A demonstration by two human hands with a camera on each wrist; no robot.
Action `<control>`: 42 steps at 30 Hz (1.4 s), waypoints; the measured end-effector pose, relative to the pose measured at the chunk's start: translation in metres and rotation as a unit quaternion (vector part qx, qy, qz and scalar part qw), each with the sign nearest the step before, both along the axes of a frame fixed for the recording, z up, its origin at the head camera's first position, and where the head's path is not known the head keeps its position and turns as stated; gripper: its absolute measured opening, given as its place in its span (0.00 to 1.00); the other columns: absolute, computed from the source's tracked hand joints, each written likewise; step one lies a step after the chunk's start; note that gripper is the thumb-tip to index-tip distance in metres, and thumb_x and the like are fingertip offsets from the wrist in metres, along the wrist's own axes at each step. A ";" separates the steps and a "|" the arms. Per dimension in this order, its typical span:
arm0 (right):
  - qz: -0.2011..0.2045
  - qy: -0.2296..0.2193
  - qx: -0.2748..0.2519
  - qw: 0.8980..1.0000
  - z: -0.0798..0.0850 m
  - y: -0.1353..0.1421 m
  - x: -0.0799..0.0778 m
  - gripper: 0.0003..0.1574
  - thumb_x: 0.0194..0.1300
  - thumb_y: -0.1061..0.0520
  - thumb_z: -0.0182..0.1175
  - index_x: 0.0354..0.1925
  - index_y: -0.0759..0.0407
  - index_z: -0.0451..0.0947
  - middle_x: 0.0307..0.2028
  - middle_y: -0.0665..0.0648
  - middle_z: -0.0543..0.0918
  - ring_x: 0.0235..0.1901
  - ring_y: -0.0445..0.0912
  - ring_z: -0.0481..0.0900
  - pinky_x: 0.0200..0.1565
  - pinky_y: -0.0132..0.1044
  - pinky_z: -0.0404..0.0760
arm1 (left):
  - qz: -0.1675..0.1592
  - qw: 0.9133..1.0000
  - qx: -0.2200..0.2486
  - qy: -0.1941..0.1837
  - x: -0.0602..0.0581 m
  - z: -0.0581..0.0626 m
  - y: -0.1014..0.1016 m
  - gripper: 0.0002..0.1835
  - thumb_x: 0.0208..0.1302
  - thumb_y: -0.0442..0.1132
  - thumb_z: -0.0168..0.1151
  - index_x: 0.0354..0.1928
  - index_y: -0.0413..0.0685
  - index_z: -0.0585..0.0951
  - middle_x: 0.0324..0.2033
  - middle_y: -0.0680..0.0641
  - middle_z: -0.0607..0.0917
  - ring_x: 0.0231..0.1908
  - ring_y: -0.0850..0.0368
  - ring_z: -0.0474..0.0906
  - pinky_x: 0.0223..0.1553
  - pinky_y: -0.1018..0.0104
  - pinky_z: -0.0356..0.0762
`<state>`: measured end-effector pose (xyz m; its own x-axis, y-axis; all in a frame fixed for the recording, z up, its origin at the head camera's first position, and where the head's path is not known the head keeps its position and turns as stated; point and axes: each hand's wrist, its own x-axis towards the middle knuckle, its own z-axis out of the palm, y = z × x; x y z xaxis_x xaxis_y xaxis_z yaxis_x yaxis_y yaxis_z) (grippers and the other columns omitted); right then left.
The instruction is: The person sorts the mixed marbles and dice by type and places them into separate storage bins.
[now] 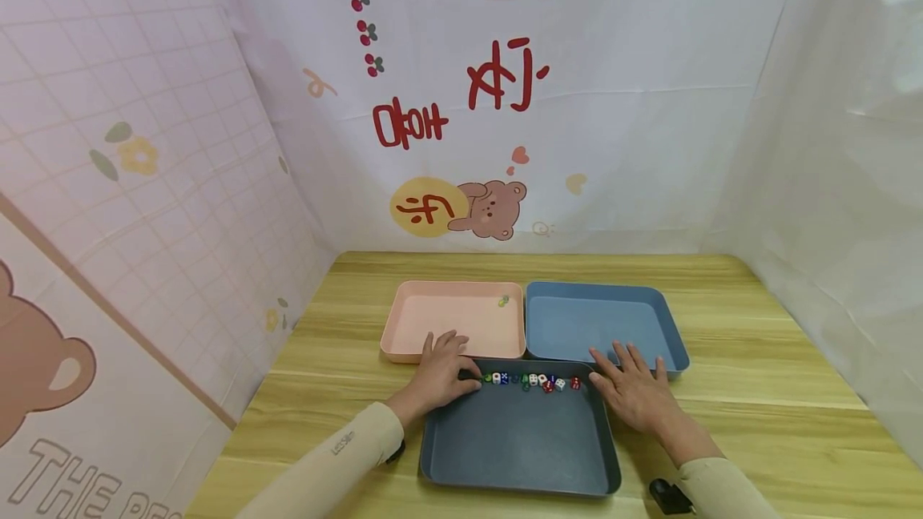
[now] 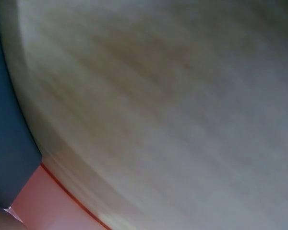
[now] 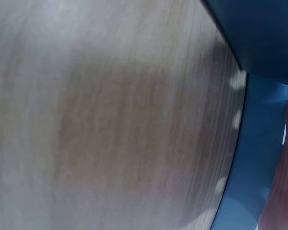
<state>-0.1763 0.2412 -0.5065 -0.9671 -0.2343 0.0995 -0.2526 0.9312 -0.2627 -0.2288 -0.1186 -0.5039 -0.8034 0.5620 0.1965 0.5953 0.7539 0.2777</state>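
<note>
Lower centre of the head view: dark grey tray [image 1: 515,447] on the wooden table [image 1: 757,359]. A row of small dice [image 1: 532,380] lies along the tray's far wall. Left hand [image 1: 441,375] rests at the tray's far left corner, fingers loosely curled, fingertips apparently touching the leftmost die; contact is hard to confirm at this size. Right hand [image 1: 634,387] lies flat, fingers spread, over the far right corner. Beyond: pink tray [image 1: 411,327] with one small green piece [image 1: 503,301], blue tray [image 1: 577,323] beside it. Wrist views are blurred.
</note>
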 end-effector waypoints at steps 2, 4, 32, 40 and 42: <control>0.000 -0.002 0.002 1.000 0.000 0.000 0.001 0.35 0.77 0.37 0.45 0.72 0.52 0.66 0.71 0.72 0.60 0.70 0.72 0.52 0.60 0.78 0.42 | 0.000 1.000 -0.005 0.002 0.000 0.000 0.001 0.06 0.59 0.49 0.72 0.35 0.58 0.89 0.61 0.39 0.76 0.68 0.35 0.60 0.64 0.26 0.45; 0.001 -0.004 0.004 1.000 0.001 0.001 0.001 0.36 0.77 0.36 0.44 0.72 0.52 0.66 0.71 0.73 0.59 0.70 0.72 0.52 0.60 0.78 0.43 | 0.000 1.000 -0.008 0.004 0.000 -0.001 0.002 0.06 0.59 0.49 0.72 0.34 0.58 0.89 0.61 0.39 0.76 0.68 0.35 0.60 0.64 0.26 0.45; -0.006 -0.018 0.000 1.000 -0.004 0.006 0.003 0.37 0.77 0.35 0.42 0.74 0.52 0.64 0.72 0.72 0.58 0.71 0.71 0.50 0.61 0.77 0.40 | 0.077 0.980 0.170 -0.071 -0.021 0.037 -0.005 0.04 0.63 0.43 0.68 0.34 0.54 0.88 0.60 0.37 0.75 0.64 0.34 0.63 0.67 0.34 0.46; -0.004 -0.012 0.001 1.000 -0.001 0.005 -0.001 0.37 0.77 0.35 0.41 0.74 0.51 0.63 0.72 0.73 0.58 0.71 0.71 0.50 0.61 0.77 0.40 | 0.138 0.966 0.196 -0.101 -0.049 0.048 -0.006 0.06 0.65 0.44 0.67 0.38 0.52 0.88 0.62 0.37 0.73 0.66 0.36 0.61 0.67 0.37 0.48; -0.004 -0.013 0.003 1.000 0.001 0.005 -0.002 0.37 0.78 0.35 0.41 0.74 0.51 0.63 0.72 0.73 0.58 0.71 0.71 0.50 0.62 0.77 0.41 | 0.145 0.965 0.195 -0.100 -0.055 0.050 -0.006 0.07 0.65 0.45 0.67 0.38 0.51 0.88 0.62 0.37 0.73 0.66 0.37 0.61 0.68 0.38 0.48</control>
<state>-0.1780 0.2462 -0.5059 -0.9710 -0.2276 0.0733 -0.2390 0.9347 -0.2632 -0.2836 -0.1243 -0.4543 -0.9597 0.2223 0.1717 0.2795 0.6950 0.6625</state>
